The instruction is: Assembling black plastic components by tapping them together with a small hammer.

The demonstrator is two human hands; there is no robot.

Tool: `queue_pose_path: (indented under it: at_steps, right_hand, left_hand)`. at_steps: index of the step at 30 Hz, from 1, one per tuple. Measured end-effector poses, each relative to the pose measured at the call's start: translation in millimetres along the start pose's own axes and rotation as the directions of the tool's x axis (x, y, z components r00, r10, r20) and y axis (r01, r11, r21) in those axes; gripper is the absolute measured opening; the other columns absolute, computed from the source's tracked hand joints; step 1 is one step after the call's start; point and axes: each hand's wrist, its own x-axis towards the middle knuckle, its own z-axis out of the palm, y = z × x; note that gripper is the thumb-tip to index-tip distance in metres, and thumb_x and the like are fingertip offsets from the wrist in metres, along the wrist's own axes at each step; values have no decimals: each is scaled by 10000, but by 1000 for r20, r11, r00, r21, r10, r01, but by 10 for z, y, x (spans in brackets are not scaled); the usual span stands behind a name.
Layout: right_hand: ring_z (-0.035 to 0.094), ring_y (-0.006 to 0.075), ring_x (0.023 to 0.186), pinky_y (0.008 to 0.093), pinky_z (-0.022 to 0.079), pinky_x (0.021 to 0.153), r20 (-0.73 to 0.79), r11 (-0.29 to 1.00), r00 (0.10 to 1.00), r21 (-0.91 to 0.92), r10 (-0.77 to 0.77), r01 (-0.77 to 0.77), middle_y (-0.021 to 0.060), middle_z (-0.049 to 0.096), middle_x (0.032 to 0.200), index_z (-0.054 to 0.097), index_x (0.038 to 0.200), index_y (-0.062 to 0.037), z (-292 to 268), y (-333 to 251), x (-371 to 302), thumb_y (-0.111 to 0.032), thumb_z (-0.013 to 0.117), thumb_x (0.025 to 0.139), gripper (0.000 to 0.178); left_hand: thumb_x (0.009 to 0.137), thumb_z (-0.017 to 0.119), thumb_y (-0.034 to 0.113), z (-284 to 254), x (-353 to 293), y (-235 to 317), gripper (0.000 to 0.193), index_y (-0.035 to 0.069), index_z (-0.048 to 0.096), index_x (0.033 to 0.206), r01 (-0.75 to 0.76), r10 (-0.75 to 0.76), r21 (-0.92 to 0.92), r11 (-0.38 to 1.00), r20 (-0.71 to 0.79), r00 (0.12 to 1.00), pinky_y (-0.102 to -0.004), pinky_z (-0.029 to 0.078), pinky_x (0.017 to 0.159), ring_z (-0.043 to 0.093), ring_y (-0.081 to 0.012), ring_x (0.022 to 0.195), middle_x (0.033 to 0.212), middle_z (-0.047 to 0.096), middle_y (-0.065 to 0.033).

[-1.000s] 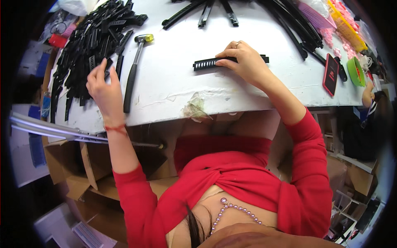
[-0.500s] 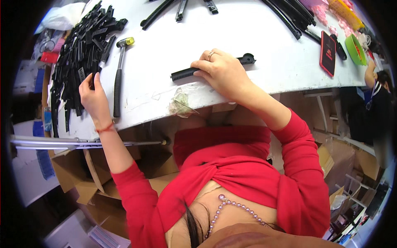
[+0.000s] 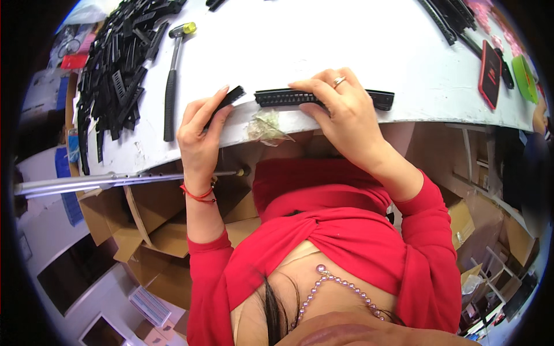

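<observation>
Between the fingers and thumb of my left hand [image 3: 199, 132] is a short black plastic strip [image 3: 231, 98], its free end pointing up and to the right. My right hand [image 3: 349, 109] grips a longer black slotted plastic bar [image 3: 277, 98] near the table's front edge. The slotted side of the bar shows left of my fingers, and its other end sticks out on the right. A small gap parts the strip from the bar. To the left lies a mallet [image 3: 172, 86] with a yellow head and black handle.
A heap of black plastic strips [image 3: 118, 75] covers the table's left side. More long black bars [image 3: 441, 20] lie at the far right, near a red-edged phone [image 3: 490, 75] and a green bowl [image 3: 524, 79]. Crumpled clear plastic [image 3: 266, 128] sits at the front edge. Below stand cardboard boxes [image 3: 167, 230].
My left hand has come away from the heap to the right with a short black strip. The long bar in my right hand has turned, so its slotted side shows.
</observation>
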Motion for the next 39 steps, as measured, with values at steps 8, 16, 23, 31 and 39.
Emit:
queue_pose_path:
  at_steps: [8, 16, 23, 31, 39]
  right_hand:
    - [575, 223, 854, 333, 530, 699, -8, 995, 998, -72, 67, -68, 16, 606, 841, 757, 944, -148, 78, -38, 57, -61, 722, 735, 229]
    - [561, 217, 828, 322, 533, 702, -17, 993, 1000, -114, 11, -13, 15, 584, 808, 762, 930, -131, 94, -35, 89, -77, 722, 745, 197]
    - [551, 220, 819, 318, 527, 703, 4, 991, 1000, -132, 21, -20, 19, 585, 817, 759, 933, -128, 90, -42, 74, -84, 727, 749, 192]
    - [546, 219, 810, 343, 481, 705, -12, 995, 999, -86, 40, -41, 27, 545, 791, 759, 982, -153, 94, -49, 66, -91, 771, 749, 241]
    - [575, 239, 864, 353, 496, 759, -25, 998, 999, -44, 47, -48, 35, 579, 827, 760, 961, -123, 76, -57, 87, -80, 770, 747, 219]
  left_hand:
    - [881, 679, 4, -112, 48, -82, 278, 11, 704, 1158, 44, -23, -143, 989, 149, 989, -255, 436, 770, 537, -154, 846, 904, 630, -69]
    - [881, 683, 12, -155, 165, -4, 242, 22, 712, 1121, 124, -97, -87, 988, 269, 958, -251, 446, 773, 556, -145, 847, 910, 625, -67]
    - [814, 745, -34, -148, 94, -23, 274, 8, 711, 1083, -114, 97, 83, 990, 183, 978, -288, 514, 846, 645, -178, 968, 1036, 681, -108]
    - [779, 787, 9, -113, -44, -71, 257, 56, 750, 1029, -92, 87, 51, 994, 96, 992, -320, 524, 837, 654, -229, 989, 1076, 707, -118]
    - [820, 750, 0, -218, 112, 79, 296, 17, 728, 1115, 232, -197, -128, 964, 238, 951, -258, 484, 869, 631, -139, 937, 1046, 698, -72]
